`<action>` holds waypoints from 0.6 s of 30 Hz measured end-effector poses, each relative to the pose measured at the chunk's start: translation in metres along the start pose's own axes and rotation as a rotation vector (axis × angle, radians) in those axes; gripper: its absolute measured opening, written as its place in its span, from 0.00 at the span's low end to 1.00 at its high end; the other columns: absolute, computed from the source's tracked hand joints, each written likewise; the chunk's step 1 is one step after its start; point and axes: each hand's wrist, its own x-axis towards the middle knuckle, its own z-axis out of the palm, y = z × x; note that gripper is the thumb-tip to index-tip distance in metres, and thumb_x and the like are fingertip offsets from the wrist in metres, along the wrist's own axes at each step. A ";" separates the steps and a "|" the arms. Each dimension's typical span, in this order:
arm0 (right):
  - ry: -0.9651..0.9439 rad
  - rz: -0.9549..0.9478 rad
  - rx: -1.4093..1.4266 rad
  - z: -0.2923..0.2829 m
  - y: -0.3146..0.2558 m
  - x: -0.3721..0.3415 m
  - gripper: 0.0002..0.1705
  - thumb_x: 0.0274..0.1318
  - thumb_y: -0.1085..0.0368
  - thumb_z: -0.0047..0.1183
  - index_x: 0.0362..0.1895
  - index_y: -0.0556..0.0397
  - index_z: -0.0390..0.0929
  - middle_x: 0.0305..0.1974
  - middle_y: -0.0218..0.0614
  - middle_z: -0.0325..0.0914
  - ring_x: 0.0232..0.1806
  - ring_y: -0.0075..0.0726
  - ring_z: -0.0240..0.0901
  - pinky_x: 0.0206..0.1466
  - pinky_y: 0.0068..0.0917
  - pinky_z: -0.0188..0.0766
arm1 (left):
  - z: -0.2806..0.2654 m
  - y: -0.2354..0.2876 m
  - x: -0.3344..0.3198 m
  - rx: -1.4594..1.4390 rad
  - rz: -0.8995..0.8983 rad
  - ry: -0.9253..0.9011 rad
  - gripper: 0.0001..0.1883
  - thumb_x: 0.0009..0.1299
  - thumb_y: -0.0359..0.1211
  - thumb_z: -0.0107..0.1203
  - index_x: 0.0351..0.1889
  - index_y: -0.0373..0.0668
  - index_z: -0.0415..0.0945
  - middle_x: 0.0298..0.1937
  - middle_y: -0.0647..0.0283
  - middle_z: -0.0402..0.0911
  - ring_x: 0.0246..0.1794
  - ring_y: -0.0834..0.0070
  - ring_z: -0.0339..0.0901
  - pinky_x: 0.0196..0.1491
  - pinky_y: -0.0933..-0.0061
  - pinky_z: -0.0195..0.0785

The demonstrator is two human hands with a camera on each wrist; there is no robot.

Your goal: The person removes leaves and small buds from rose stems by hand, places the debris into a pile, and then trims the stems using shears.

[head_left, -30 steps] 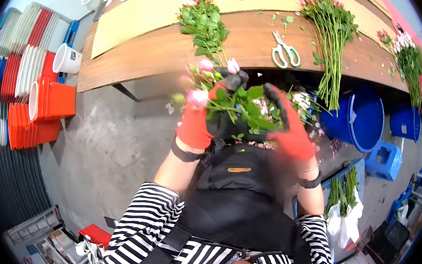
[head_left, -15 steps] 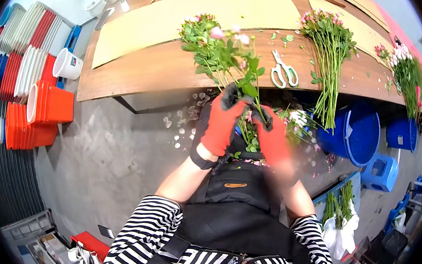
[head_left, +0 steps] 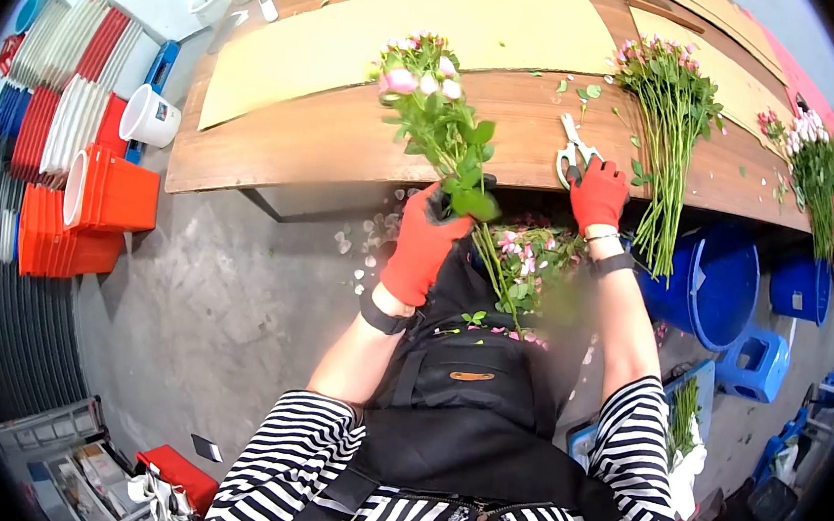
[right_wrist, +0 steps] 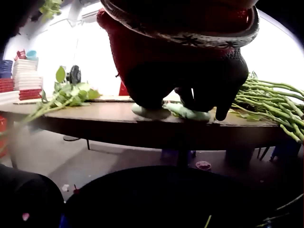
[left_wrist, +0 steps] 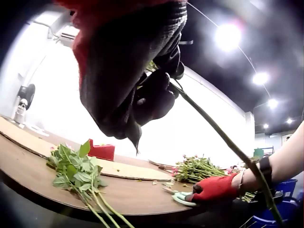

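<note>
My left hand [head_left: 420,253], in a red glove with black palm and fingers, grips leafy pink rose stems [head_left: 448,134] above the table's front edge. The blooms point away from me, and the cut ends hang toward my lap. One long stem [left_wrist: 222,135] crosses the left wrist view below the curled fingers. My right hand [head_left: 599,195], gloved alike, holds the pale green handles of the scissors [head_left: 567,155] at the table edge. In the right wrist view its dark fingers come down onto the handle loops [right_wrist: 192,113]; the blades are hidden there.
A rose bunch [left_wrist: 78,168] lies on the wooden table [head_left: 288,145] at left, a larger bunch [head_left: 667,144] right of the scissors. Yellow cardboard [head_left: 356,47] covers part of the tabletop. Blue buckets [head_left: 722,287] stand below at right. Trimmed flowers and leaves [head_left: 526,260] lie near my lap.
My right hand has left the stems and moved forward and right to the scissors. The left hand keeps hold of the roses, whose blooms now point away over the table.
</note>
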 end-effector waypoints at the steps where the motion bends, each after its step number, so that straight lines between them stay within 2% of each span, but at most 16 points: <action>1: 0.005 -0.022 -0.003 0.004 0.003 0.004 0.28 0.55 0.39 0.52 0.40 0.53 0.77 0.39 0.45 0.77 0.40 0.53 0.74 0.42 0.46 0.70 | 0.006 -0.001 -0.006 -0.003 -0.044 0.109 0.23 0.68 0.27 0.59 0.60 0.32 0.70 0.48 0.63 0.81 0.47 0.80 0.76 0.53 0.76 0.68; 2: 0.008 -0.045 -0.009 0.009 0.006 0.007 0.28 0.55 0.38 0.51 0.37 0.53 0.77 0.37 0.44 0.77 0.38 0.52 0.75 0.41 0.46 0.71 | 0.010 -0.002 -0.010 -0.008 -0.090 0.219 0.23 0.68 0.27 0.60 0.60 0.32 0.69 0.49 0.63 0.80 0.47 0.79 0.75 0.53 0.76 0.68; 3: 0.011 -0.067 -0.016 0.010 0.007 0.011 0.29 0.56 0.37 0.50 0.35 0.53 0.78 0.36 0.44 0.78 0.36 0.52 0.76 0.39 0.46 0.71 | 0.010 -0.006 -0.011 0.032 -0.152 0.257 0.33 0.68 0.35 0.63 0.66 0.33 0.62 0.56 0.59 0.77 0.55 0.76 0.73 0.58 0.73 0.65; 6: -0.099 -0.049 0.089 0.014 0.012 0.021 0.29 0.54 0.36 0.51 0.33 0.52 0.80 0.32 0.44 0.81 0.34 0.52 0.79 0.37 0.46 0.74 | 0.014 -0.005 -0.019 0.001 -0.211 0.135 0.30 0.68 0.35 0.63 0.65 0.35 0.65 0.55 0.61 0.78 0.54 0.76 0.73 0.58 0.74 0.64; 10: -0.462 0.081 0.279 -0.036 0.012 0.026 0.35 0.51 0.33 0.50 0.35 0.56 0.81 0.33 0.52 0.82 0.39 0.55 0.80 0.40 0.47 0.74 | 0.019 -0.008 -0.022 0.128 -0.153 0.045 0.28 0.68 0.33 0.62 0.64 0.38 0.67 0.54 0.62 0.78 0.53 0.77 0.73 0.57 0.75 0.64; 11: -0.406 0.114 0.432 -0.019 0.025 0.021 0.34 0.49 0.35 0.53 0.35 0.57 0.80 0.32 0.54 0.80 0.39 0.53 0.80 0.42 0.43 0.73 | 0.017 -0.004 -0.021 0.121 -0.180 0.027 0.27 0.68 0.33 0.62 0.64 0.37 0.67 0.54 0.62 0.78 0.53 0.77 0.73 0.57 0.75 0.64; 12: -0.538 0.231 0.770 -0.016 0.036 0.018 0.26 0.51 0.45 0.59 0.38 0.57 0.79 0.33 0.48 0.81 0.38 0.42 0.79 0.43 0.36 0.72 | 0.014 0.003 -0.019 0.113 -0.206 0.011 0.27 0.68 0.33 0.62 0.64 0.36 0.67 0.54 0.62 0.78 0.53 0.77 0.72 0.57 0.75 0.64; 14: -0.517 0.227 1.355 -0.052 0.039 -0.007 0.19 0.54 0.60 0.59 0.46 0.57 0.76 0.37 0.36 0.80 0.40 0.28 0.75 0.43 0.29 0.72 | 0.009 0.003 -0.018 0.166 -0.144 0.062 0.27 0.67 0.32 0.62 0.63 0.35 0.68 0.53 0.62 0.78 0.53 0.77 0.72 0.58 0.75 0.64; 16: -0.561 0.217 1.707 -0.112 0.031 -0.030 0.20 0.54 0.70 0.56 0.52 0.56 0.71 0.42 0.29 0.77 0.43 0.22 0.71 0.45 0.24 0.71 | 0.007 -0.004 -0.018 0.302 0.038 0.184 0.26 0.67 0.31 0.62 0.62 0.33 0.68 0.53 0.62 0.78 0.53 0.76 0.73 0.58 0.74 0.64; 17: -0.536 0.133 1.676 -0.138 0.027 -0.041 0.22 0.52 0.70 0.57 0.53 0.56 0.70 0.42 0.29 0.77 0.43 0.22 0.71 0.45 0.24 0.71 | 0.007 -0.009 -0.019 0.253 0.001 0.258 0.27 0.65 0.30 0.63 0.61 0.32 0.68 0.54 0.60 0.77 0.54 0.74 0.73 0.59 0.72 0.64; 18: -0.504 0.053 1.642 -0.164 0.023 -0.052 0.24 0.51 0.71 0.58 0.53 0.56 0.69 0.42 0.29 0.77 0.43 0.21 0.71 0.45 0.24 0.71 | 0.006 -0.006 -0.020 0.309 0.047 0.232 0.28 0.65 0.30 0.63 0.61 0.32 0.68 0.55 0.59 0.77 0.54 0.73 0.73 0.59 0.71 0.64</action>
